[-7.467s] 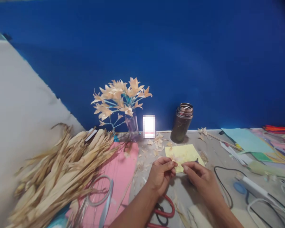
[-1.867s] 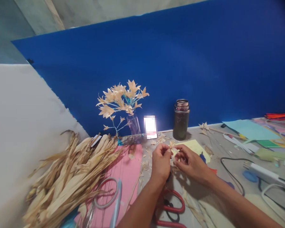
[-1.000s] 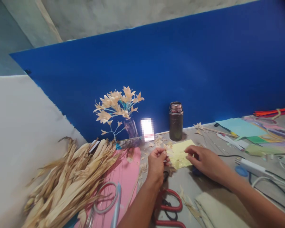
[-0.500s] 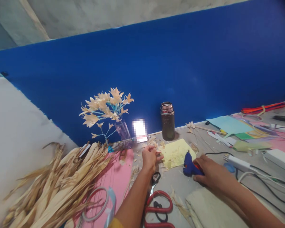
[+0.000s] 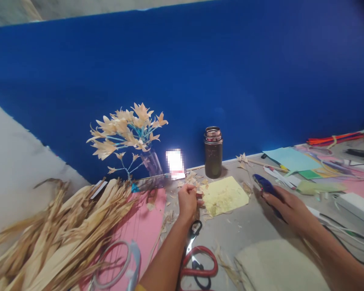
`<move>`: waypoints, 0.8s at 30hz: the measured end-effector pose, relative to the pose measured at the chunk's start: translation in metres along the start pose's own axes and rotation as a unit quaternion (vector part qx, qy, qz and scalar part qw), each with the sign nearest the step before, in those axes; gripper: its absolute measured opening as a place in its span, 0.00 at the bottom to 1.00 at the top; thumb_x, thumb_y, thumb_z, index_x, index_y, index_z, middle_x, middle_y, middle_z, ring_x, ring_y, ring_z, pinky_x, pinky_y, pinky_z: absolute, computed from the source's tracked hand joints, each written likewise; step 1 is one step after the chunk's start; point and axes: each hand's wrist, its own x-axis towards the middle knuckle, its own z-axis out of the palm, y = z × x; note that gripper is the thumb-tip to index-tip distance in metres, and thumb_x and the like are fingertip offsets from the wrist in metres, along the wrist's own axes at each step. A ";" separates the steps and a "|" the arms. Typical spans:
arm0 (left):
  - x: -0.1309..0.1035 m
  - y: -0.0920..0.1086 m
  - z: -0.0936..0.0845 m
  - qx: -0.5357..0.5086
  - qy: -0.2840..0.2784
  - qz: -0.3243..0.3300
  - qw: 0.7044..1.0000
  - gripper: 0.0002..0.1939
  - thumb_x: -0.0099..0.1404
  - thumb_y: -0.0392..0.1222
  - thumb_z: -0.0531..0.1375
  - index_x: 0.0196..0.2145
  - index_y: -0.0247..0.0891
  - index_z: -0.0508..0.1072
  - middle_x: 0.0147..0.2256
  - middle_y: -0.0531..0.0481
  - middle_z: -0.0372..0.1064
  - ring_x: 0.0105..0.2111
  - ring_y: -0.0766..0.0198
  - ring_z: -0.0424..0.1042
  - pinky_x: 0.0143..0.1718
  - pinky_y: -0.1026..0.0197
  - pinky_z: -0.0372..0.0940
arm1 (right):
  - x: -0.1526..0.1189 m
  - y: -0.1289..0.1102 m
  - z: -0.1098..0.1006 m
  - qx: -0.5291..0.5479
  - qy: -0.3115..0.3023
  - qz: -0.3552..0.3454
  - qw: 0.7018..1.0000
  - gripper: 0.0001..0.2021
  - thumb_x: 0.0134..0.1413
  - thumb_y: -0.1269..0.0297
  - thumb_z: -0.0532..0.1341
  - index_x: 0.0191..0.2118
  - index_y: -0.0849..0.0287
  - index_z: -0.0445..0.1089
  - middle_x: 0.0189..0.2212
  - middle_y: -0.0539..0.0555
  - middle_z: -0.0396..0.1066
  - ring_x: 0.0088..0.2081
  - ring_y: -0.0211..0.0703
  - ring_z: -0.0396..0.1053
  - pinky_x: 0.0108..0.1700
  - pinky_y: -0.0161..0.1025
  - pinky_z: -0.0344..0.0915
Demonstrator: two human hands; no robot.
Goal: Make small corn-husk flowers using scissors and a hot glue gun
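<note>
Deep blue wall panel along the back edge of a grey desk. Toward the desk's right side, raised a little with a dark shadow beneath: a blue glue gun, smooth and rounded at the front, marked by a tiny spot of red; rear part mostly hidden by the grip. Front end pointed up and left, toward the desk's back edge.

Hands well apart. Right hand clamped around the glue gun, thumb along the near side, forearm slanting in from the desk's near right corner. Left hand low over the middle of the desk, fingers curled inward, forearm reaching from the near edge; impossible to tell whether anything sits between those fingertips.

Just beside the left hand, a tilted yellow paper, crusted with pale, glossy-looking blobs. Beyond it, dry husk scraps scattered toward the back edge. Below the left wrist, red-handled scissors and a smaller black-handled pair. At the left edge, a heap of tan corn husks, partly over pink paper. Near the back edge, cream husk flowers in a clear purplish vase, and an uncapped dark bottle, upright.
</note>
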 end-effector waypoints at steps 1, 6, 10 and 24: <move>0.000 0.000 0.000 -0.010 -0.003 0.005 1.000 0.10 0.55 0.37 0.67 0.29 0.36 0.68 0.21 0.55 0.65 0.18 0.69 0.66 0.13 0.73 0.54 | -0.002 -0.001 0.000 0.063 -0.023 -0.005 0.998 0.22 0.57 0.44 0.56 0.44 0.59 0.73 0.35 0.58 0.77 0.34 0.52 0.72 0.36 0.42 0.64; -0.008 -0.002 0.006 -0.062 -0.043 0.011 0.997 0.15 0.51 0.45 0.69 0.30 0.36 0.68 0.18 0.60 0.61 0.14 0.75 0.57 0.13 0.72 0.48 | -0.020 -0.015 0.020 0.199 -0.127 -0.028 0.971 0.27 0.56 0.40 0.58 0.41 0.61 0.77 0.26 0.55 0.73 0.28 0.45 0.68 0.29 0.38 0.62; -0.017 -0.003 0.012 -0.084 -0.072 -0.006 0.994 0.18 0.48 0.47 0.71 0.30 0.35 0.70 0.19 0.57 0.65 0.13 0.76 0.55 0.13 0.71 0.46 | -0.027 -0.023 0.035 0.181 -0.159 -0.050 0.969 0.27 0.55 0.40 0.60 0.40 0.63 0.78 0.26 0.54 0.71 0.27 0.43 0.66 0.27 0.37 0.61; -0.024 -0.001 0.018 -0.098 -0.080 -0.015 0.992 0.17 0.46 0.45 0.71 0.29 0.35 0.71 0.19 0.56 0.67 0.14 0.76 0.56 0.14 0.71 0.47 | -0.025 -0.020 0.039 0.124 -0.157 -0.084 0.976 0.25 0.55 0.42 0.59 0.38 0.63 0.77 0.29 0.56 0.73 0.29 0.46 0.68 0.30 0.39 0.64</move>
